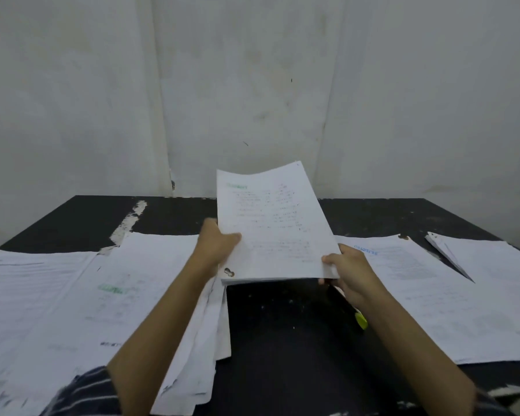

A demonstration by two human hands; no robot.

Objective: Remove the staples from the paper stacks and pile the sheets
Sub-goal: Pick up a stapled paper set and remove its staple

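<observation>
Paper stack (278,229) hangs over the black table (282,325), left hand (216,247) gripping its 8 o'clock edge, right hand (348,268) pinching its 5 o'clock corner; next job, I think: find its staple and pull it out.

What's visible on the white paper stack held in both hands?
The white paper stack is several sheets thick at its near edge, with faint printed lines and a green heading at upper left. A dark mark sits at its near-left corner; no staple is discernible. It is held above the black table, tilted up toward the camera, its far edge wavy. The left hand grips its left edge, thumb on top; the right hand grips the near-right corner.
</observation>
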